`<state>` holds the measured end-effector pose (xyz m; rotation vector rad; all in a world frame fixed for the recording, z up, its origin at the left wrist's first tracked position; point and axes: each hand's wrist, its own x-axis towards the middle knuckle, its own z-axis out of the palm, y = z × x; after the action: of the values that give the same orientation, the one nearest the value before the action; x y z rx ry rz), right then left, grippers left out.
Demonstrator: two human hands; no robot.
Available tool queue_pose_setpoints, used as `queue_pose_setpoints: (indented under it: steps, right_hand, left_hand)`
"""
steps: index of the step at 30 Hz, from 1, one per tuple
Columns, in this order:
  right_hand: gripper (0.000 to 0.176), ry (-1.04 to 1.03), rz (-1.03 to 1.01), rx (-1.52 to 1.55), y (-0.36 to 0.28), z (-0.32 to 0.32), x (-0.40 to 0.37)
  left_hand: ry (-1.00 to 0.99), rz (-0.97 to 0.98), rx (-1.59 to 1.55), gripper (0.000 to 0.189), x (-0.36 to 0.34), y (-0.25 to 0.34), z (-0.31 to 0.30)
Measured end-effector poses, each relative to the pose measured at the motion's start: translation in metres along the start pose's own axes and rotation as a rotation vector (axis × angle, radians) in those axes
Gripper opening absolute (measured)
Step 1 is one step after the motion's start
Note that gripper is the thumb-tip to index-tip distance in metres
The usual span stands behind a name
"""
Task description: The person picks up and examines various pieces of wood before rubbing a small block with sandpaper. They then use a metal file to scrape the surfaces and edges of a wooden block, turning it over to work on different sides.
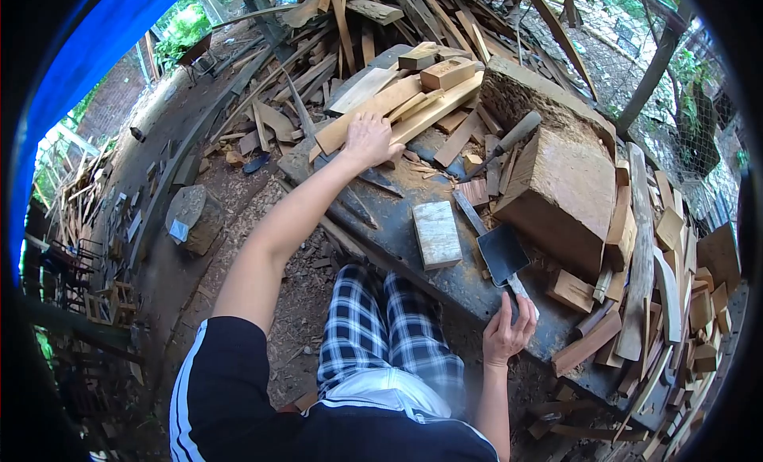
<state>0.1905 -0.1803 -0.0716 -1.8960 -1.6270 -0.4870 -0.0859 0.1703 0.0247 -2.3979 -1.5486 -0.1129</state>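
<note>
My left hand (372, 141) rests on the near end of a long light-brown board (397, 96), its fingers bent over the edge; how firmly they grip is hard to see. Beside that board lie yellowish strips (437, 112), with short wood blocks (447, 73) on top. At the bench's near edge, my right hand (509, 328) has its fingers around the pale handle (520, 291) of a tool with a dark square blade (502, 254). Left of the blade sits a pale, worn rectangular block (437, 234).
A large wood block (560, 199) stands on the dark bench (381, 231). Near it lies a wooden-handled tool (517, 134). Curved offcuts (633, 255) crowd the right side. Scrap wood (350, 33) is heaped behind, and a stump (195, 219) stands on the ground at left.
</note>
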Motion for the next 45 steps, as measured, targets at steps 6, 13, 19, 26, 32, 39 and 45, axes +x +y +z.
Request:
queue_pose_setpoints:
  steps: [6,13,19,26,32,39,45]
  right_hand:
    - [0.031,0.023,0.005,0.031,0.001,0.0,0.001]
    - [0.032,0.032,0.001,0.073,0.001,-0.002,0.0]
    - [0.031,0.06,0.009,0.124,0.002,-0.002,0.002]
    - [0.029,0.048,-0.025,0.13,0.003,-0.001,0.001]
    - [0.029,0.073,0.006,0.139,0.002,-0.001,0.002]
    - [0.027,0.074,0.009,0.151,0.003,0.001,0.0]
    - [0.027,0.064,0.009,0.181,0.004,-0.001,0.0]
  left_hand:
    - [-0.095,-0.109,-0.087,0.091,0.004,0.012,-0.002]
    - [-0.163,-0.314,-0.49,0.111,0.004,0.034,-0.023]
    - [-0.264,-0.345,-0.875,0.055,0.005,0.016,0.003]
    - [-0.292,-0.351,-0.698,0.057,0.013,0.034,-0.017]
    - [-0.282,-0.087,-0.03,0.054,0.027,0.047,-0.039]
    - [-0.777,-0.187,-0.551,0.04,0.076,-0.047,-0.151]
    - [-0.904,-0.312,-1.17,0.057,-0.043,-0.105,-0.188]
